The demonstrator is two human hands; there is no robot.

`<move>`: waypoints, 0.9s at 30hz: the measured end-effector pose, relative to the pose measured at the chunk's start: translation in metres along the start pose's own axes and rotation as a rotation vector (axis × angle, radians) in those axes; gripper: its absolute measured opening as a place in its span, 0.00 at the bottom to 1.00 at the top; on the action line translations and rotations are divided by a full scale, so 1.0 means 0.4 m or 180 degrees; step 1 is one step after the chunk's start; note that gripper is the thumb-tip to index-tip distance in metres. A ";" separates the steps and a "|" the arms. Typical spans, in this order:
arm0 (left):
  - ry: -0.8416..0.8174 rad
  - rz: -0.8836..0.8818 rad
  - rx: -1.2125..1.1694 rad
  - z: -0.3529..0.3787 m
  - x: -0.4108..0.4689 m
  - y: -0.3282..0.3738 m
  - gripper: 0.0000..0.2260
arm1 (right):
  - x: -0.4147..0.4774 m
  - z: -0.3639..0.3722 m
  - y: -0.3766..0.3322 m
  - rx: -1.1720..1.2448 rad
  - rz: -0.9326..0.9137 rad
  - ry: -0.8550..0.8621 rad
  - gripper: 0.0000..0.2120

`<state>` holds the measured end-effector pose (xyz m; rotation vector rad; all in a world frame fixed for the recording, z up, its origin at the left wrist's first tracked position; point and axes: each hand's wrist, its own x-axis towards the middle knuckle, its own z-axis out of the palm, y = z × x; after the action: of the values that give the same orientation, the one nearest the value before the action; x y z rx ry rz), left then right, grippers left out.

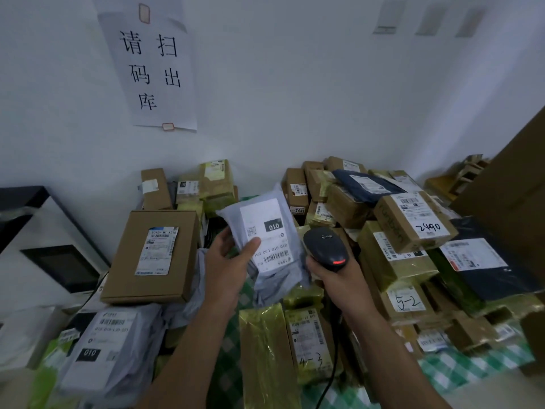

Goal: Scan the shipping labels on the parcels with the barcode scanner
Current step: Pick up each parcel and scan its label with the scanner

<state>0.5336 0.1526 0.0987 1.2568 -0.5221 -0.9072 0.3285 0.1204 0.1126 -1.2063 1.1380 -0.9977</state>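
Parcels in heaps cover the tabletop (436, 369) below a white wall. My left hand (227, 261) pinches a grey mailer bag (274, 280), thumb lying across its label (265, 236), held up over the pile. Just right of it, my right hand (339, 280) grips the barcode scanner (326, 246), red light on.

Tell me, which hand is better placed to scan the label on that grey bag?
The right hand: it grips the barcode scanner, red light lit, right beside the grey bag. The left hand is busy holding that bag with its label facing the camera.
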 end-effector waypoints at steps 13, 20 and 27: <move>0.0404 0.0435 -0.0061 0.009 0.127 0.016 0.26 | -0.047 0.070 0.009 -0.0885 0.0205 -0.0592 0.20; 0.0418 0.0448 -0.0025 0.002 0.132 0.002 0.26 | -0.040 0.075 0.025 -0.0863 0.0204 -0.0730 0.17; 0.0437 0.0442 -0.0004 -0.003 0.134 -0.005 0.27 | -0.036 0.073 0.027 -0.0807 0.0234 -0.0789 0.17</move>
<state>0.5643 0.1096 0.0894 1.2556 -0.4931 -0.6995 0.3545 0.1405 0.1036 -1.4352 1.1245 -0.6403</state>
